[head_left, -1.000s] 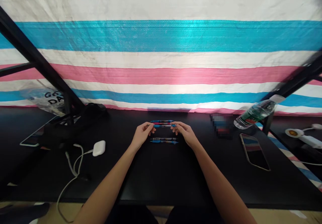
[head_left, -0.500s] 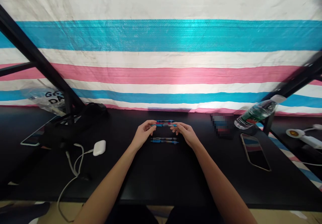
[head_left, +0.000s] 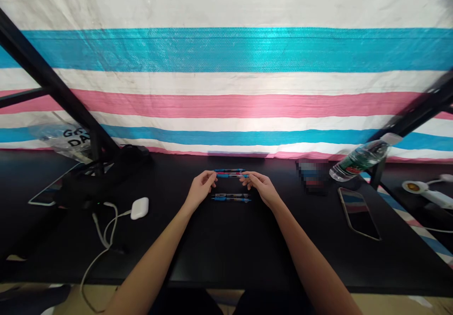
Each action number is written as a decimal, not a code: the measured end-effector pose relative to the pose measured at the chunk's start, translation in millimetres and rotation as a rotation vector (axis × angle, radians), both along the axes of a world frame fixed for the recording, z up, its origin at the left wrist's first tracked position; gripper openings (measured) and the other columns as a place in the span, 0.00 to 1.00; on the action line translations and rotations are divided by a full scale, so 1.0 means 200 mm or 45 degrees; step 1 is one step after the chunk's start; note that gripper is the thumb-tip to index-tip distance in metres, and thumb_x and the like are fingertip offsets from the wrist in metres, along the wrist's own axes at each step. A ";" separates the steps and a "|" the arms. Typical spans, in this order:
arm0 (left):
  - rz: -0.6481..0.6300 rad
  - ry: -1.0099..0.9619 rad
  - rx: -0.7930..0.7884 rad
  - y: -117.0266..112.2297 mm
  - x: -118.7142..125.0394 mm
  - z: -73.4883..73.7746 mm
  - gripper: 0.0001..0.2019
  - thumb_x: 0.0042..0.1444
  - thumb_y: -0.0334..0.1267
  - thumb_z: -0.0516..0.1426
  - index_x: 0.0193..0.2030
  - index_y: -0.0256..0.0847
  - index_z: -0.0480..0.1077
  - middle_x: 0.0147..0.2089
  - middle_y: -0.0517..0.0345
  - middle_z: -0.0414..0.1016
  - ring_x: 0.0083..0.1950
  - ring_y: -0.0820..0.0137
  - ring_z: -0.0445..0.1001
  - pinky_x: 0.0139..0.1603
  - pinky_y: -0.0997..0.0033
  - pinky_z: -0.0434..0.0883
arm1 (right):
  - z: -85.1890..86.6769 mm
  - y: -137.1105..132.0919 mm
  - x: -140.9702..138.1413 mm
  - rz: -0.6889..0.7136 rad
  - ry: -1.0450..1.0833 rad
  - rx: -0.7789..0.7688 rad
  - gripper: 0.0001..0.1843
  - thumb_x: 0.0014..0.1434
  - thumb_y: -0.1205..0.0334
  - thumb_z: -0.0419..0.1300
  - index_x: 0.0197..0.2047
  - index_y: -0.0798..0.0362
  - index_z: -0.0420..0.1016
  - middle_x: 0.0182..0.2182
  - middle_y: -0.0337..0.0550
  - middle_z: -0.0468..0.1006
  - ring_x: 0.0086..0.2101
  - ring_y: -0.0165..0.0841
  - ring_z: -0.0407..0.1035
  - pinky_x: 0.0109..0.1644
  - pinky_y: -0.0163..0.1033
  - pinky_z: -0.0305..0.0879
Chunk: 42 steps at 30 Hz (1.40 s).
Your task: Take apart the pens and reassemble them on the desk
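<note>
Left hand [head_left: 200, 186] and right hand [head_left: 261, 186] faced each other, their fingertips grasping the two ends of a slim blue-and-red pen [head_left: 232, 175] that lay crosswise on the black desk [head_left: 219, 258]. A second pen [head_left: 229, 170] lay just behind it, and two more pens [head_left: 230, 197] lay side by side just nearer the person, between the hands. To the left stood a white earbud case [head_left: 139, 208] with a thin white cable [head_left: 106, 232] curling beside it. To the right lay a smartphone [head_left: 359, 213], face up, and a pixelated, unreadable object [head_left: 312, 176]. Beyond them, a clear water bottle [head_left: 361, 161] lay tilted near the desk's far edge. Black metal struts [head_left: 53, 83] crossed a pink, white and blue striped tarpaulin [head_left: 226, 48] behind the desk.
</note>
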<state>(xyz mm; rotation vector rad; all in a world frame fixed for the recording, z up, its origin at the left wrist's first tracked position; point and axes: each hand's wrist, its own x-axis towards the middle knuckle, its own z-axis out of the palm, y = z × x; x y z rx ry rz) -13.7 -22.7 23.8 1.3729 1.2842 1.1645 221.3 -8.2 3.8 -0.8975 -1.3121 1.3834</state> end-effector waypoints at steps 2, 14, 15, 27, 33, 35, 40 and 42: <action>-0.003 0.056 -0.022 0.00 0.00 0.00 0.20 0.55 0.54 0.54 0.29 0.36 0.72 0.25 0.55 0.71 0.25 0.73 0.66 0.22 0.75 0.60 | 0.00 0.00 0.00 0.015 -0.004 0.000 0.19 0.57 0.48 0.59 0.44 0.52 0.78 0.36 0.49 0.81 0.32 0.34 0.71 0.31 0.39 0.63; -0.070 0.021 -0.013 -0.01 0.01 0.02 0.17 0.53 0.51 0.57 0.31 0.36 0.73 0.27 0.55 0.72 0.26 0.72 0.69 0.23 0.75 0.61 | 0.00 0.00 -0.01 0.017 0.007 0.001 0.19 0.57 0.48 0.59 0.45 0.53 0.78 0.36 0.49 0.81 0.32 0.34 0.71 0.32 0.38 0.64; -0.083 0.006 -0.004 -0.01 0.01 0.02 0.17 0.52 0.51 0.58 0.32 0.36 0.73 0.27 0.55 0.73 0.27 0.71 0.70 0.24 0.75 0.62 | 0.00 0.00 -0.01 0.011 0.009 -0.008 0.19 0.57 0.48 0.59 0.44 0.53 0.78 0.36 0.49 0.81 0.32 0.34 0.71 0.32 0.38 0.64; -0.102 -0.128 -0.016 -0.03 0.02 0.07 0.14 0.49 0.44 0.62 0.39 0.37 0.74 0.30 0.56 0.74 0.30 0.71 0.70 0.29 0.73 0.65 | 0.00 0.00 -0.01 -0.016 0.063 -0.107 0.19 0.55 0.48 0.61 0.42 0.54 0.78 0.33 0.49 0.81 0.29 0.33 0.71 0.30 0.38 0.63; -0.122 -0.347 -0.066 -0.02 0.02 0.04 0.15 0.47 0.42 0.64 0.40 0.36 0.74 0.31 0.56 0.74 0.29 0.73 0.68 0.31 0.72 0.66 | 0.03 -0.01 0.01 0.107 0.219 -0.162 0.20 0.58 0.48 0.57 0.46 0.53 0.76 0.29 0.45 0.78 0.28 0.32 0.70 0.32 0.39 0.65; -0.126 -0.433 -0.093 -0.02 0.01 0.04 0.16 0.46 0.42 0.65 0.40 0.36 0.75 0.32 0.54 0.74 0.30 0.73 0.69 0.31 0.71 0.66 | 0.04 -0.02 0.01 0.141 0.274 -0.205 0.21 0.59 0.47 0.55 0.48 0.52 0.75 0.33 0.47 0.79 0.32 0.36 0.72 0.33 0.40 0.67; -0.093 -0.555 -0.127 -0.02 0.01 0.07 0.16 0.43 0.41 0.67 0.38 0.34 0.76 0.30 0.54 0.74 0.28 0.75 0.68 0.30 0.71 0.66 | 0.03 -0.03 0.01 0.208 0.343 -0.236 0.21 0.58 0.47 0.57 0.50 0.50 0.74 0.39 0.49 0.79 0.43 0.41 0.73 0.39 0.43 0.69; -0.086 -0.547 -0.120 -0.02 0.01 0.07 0.16 0.43 0.42 0.67 0.37 0.34 0.76 0.30 0.54 0.75 0.27 0.75 0.68 0.30 0.70 0.67 | 0.03 -0.03 0.01 0.194 0.312 -0.210 0.21 0.57 0.46 0.58 0.48 0.50 0.75 0.38 0.49 0.80 0.42 0.40 0.73 0.42 0.44 0.70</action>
